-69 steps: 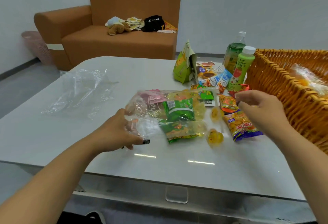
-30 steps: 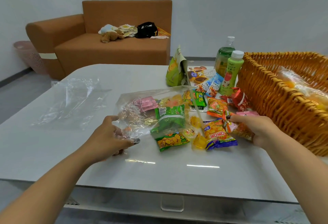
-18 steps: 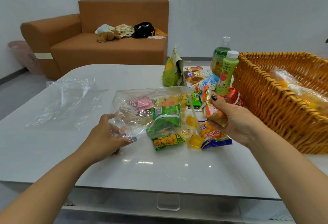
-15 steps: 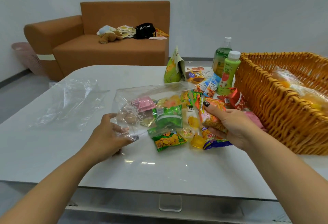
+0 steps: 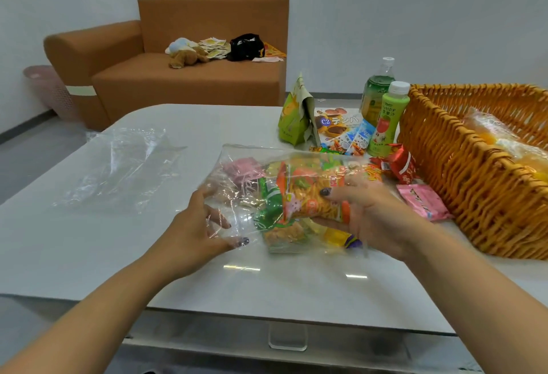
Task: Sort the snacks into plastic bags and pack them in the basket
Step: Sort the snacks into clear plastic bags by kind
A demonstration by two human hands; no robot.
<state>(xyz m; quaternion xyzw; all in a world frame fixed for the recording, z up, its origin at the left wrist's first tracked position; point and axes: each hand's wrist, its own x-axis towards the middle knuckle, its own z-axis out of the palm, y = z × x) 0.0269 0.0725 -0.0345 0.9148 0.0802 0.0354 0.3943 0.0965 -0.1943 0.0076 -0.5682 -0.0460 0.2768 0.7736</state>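
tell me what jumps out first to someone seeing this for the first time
Mid-table, the left hand grips a clear plastic bag stuffed with bright snacks, while the right hand pushes an orange snack packet into it. At the right edge stands a big wicker basket, with two green bottles beside it. An orange sofa fills the background.

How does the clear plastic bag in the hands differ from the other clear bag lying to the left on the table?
The held bag contains snack packets; the left bag looks empty. The held bag is gripped by the left hand while the right hand pushes an orange packet in; the left bag lies untouched. Both are transparent and crinkled.
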